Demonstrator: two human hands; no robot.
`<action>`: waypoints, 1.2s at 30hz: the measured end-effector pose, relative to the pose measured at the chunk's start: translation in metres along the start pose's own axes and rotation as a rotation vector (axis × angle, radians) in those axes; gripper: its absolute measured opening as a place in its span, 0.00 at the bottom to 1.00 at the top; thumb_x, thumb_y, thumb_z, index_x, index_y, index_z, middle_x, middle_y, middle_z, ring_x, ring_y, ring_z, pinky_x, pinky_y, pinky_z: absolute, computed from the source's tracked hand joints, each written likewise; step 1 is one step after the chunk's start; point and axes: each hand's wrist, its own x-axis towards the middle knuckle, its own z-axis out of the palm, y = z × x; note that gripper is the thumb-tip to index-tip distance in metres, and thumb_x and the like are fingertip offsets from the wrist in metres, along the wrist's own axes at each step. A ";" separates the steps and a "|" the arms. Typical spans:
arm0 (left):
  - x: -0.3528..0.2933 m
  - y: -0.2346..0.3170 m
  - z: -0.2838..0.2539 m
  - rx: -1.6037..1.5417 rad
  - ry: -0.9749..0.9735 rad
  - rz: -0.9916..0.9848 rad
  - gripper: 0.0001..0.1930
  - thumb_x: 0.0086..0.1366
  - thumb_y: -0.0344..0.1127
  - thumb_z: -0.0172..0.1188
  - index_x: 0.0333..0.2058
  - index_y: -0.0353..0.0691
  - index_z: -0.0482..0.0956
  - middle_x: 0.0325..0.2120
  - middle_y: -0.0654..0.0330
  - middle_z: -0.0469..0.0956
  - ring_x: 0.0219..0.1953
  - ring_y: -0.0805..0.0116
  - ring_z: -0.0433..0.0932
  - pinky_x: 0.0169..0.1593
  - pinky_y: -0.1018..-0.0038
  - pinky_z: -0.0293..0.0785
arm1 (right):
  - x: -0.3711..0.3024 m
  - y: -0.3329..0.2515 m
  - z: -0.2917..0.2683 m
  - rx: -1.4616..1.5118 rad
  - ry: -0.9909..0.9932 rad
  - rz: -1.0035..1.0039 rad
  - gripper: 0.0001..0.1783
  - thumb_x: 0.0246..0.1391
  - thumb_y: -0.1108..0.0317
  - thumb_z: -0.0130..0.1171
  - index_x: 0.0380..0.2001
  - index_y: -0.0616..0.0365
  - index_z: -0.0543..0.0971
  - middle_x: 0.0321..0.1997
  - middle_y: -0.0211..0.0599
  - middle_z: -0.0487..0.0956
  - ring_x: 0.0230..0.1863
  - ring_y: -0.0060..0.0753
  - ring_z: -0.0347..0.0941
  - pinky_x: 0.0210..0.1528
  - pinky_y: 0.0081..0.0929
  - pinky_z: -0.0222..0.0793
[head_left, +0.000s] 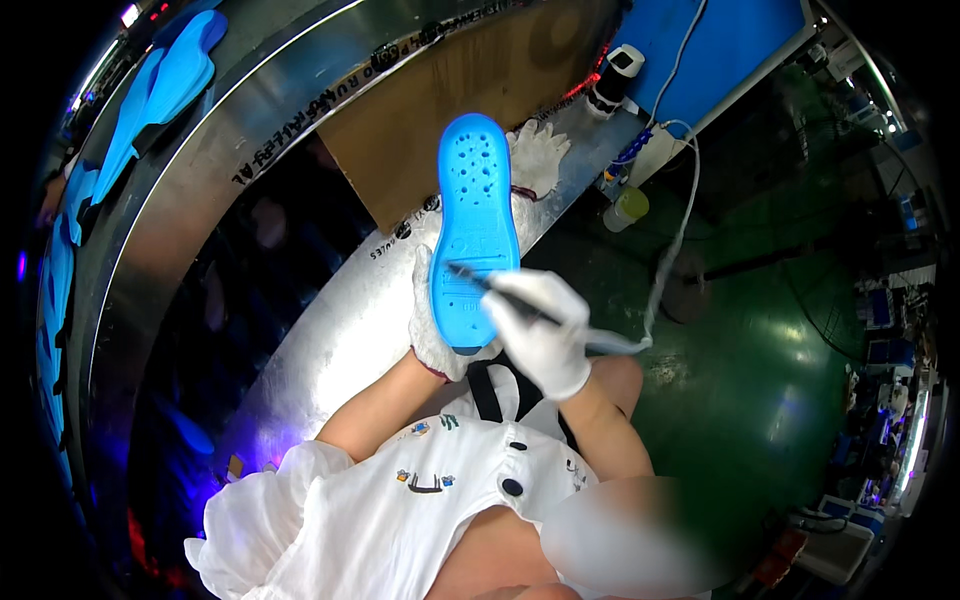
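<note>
My left hand (424, 330), in a white knitted glove, grips the heel half of a bright blue shoe sole (474, 235) from below and along its left side. The sole points away from me, toe up in the view, with small holes in its forefoot and ridges toward the heel. A dark strip shows at its heel end. My right hand (545, 335), also white-gloved, is closed round a slim black pen-shaped tool (525, 305). Its tip lies over the ridged middle of the sole; whether it touches, I cannot tell. Motion blurs the tool and fingers.
A metal bench (330, 330) carries a cardboard sheet (390, 130) and a loose white glove (540, 158). More blue soles (170, 85) lie along the left. At the bench's far right stand a lidded jar (627, 208) and a white-and-black device (622, 68). A pale hose (672, 255) hangs on the right.
</note>
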 end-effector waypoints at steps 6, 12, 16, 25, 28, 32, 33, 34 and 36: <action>0.002 0.015 0.008 0.119 0.067 -0.152 0.25 0.73 0.50 0.43 0.53 0.31 0.70 0.45 0.44 0.77 0.45 0.51 0.79 0.50 0.57 0.79 | -0.004 0.001 0.000 0.298 0.040 0.415 0.09 0.49 0.75 0.67 0.35 0.61 0.80 0.31 0.38 0.82 0.32 0.30 0.80 0.37 0.27 0.75; 0.007 0.017 0.029 0.194 0.017 -0.160 0.32 0.72 0.55 0.43 0.56 0.27 0.68 0.48 0.34 0.75 0.44 0.44 0.80 0.47 0.56 0.82 | -0.022 -0.023 0.004 0.288 -0.134 0.338 0.09 0.49 0.76 0.67 0.35 0.60 0.81 0.30 0.36 0.81 0.29 0.32 0.78 0.35 0.28 0.75; 0.008 0.017 0.045 0.194 0.082 -0.007 0.35 0.72 0.60 0.38 0.61 0.33 0.65 0.49 0.29 0.73 0.45 0.36 0.79 0.43 0.50 0.82 | -0.016 -0.003 0.011 0.039 0.049 -0.036 0.10 0.48 0.77 0.67 0.36 0.62 0.80 0.30 0.40 0.80 0.31 0.37 0.79 0.37 0.29 0.76; 0.009 0.029 0.059 0.212 0.101 -0.181 0.43 0.66 0.72 0.38 0.66 0.42 0.58 0.54 0.35 0.70 0.50 0.38 0.76 0.47 0.49 0.79 | -0.020 0.005 -0.008 0.067 -0.240 -0.116 0.12 0.46 0.74 0.68 0.36 0.57 0.80 0.36 0.33 0.82 0.32 0.34 0.78 0.31 0.27 0.74; 0.013 0.052 0.053 0.265 -0.142 -0.411 0.41 0.68 0.68 0.41 0.67 0.41 0.58 0.52 0.38 0.74 0.48 0.41 0.78 0.47 0.52 0.80 | -0.005 -0.019 -0.030 -0.182 -0.504 -0.334 0.14 0.44 0.69 0.70 0.37 0.53 0.81 0.39 0.30 0.82 0.33 0.36 0.79 0.33 0.30 0.75; 0.020 0.053 0.061 0.529 0.249 -0.430 0.37 0.69 0.61 0.47 0.65 0.35 0.63 0.51 0.42 0.76 0.50 0.53 0.80 0.52 0.63 0.79 | 0.014 -0.004 -0.031 0.051 -0.484 -0.132 0.11 0.47 0.67 0.69 0.36 0.53 0.82 0.40 0.31 0.83 0.34 0.35 0.78 0.35 0.31 0.75; 0.021 0.058 0.064 0.572 0.240 -0.441 0.36 0.69 0.60 0.48 0.64 0.35 0.64 0.51 0.43 0.77 0.50 0.54 0.80 0.52 0.63 0.78 | 0.013 -0.008 -0.025 0.031 -0.515 -0.161 0.10 0.48 0.67 0.68 0.36 0.52 0.82 0.40 0.29 0.83 0.35 0.35 0.78 0.36 0.30 0.75; 0.024 0.060 0.068 0.615 0.234 -0.456 0.36 0.69 0.59 0.48 0.63 0.35 0.65 0.51 0.43 0.77 0.50 0.54 0.80 0.52 0.63 0.78 | 0.007 -0.015 -0.019 0.006 -0.531 -0.186 0.10 0.48 0.66 0.68 0.36 0.51 0.82 0.40 0.28 0.83 0.35 0.35 0.78 0.36 0.30 0.75; 0.027 0.062 0.074 0.684 0.234 -0.481 0.35 0.69 0.58 0.49 0.62 0.34 0.66 0.51 0.44 0.77 0.50 0.55 0.80 0.52 0.64 0.78 | 0.008 -0.029 -0.022 -0.027 -0.598 -0.147 0.09 0.49 0.67 0.67 0.35 0.52 0.82 0.39 0.30 0.83 0.38 0.36 0.80 0.37 0.29 0.75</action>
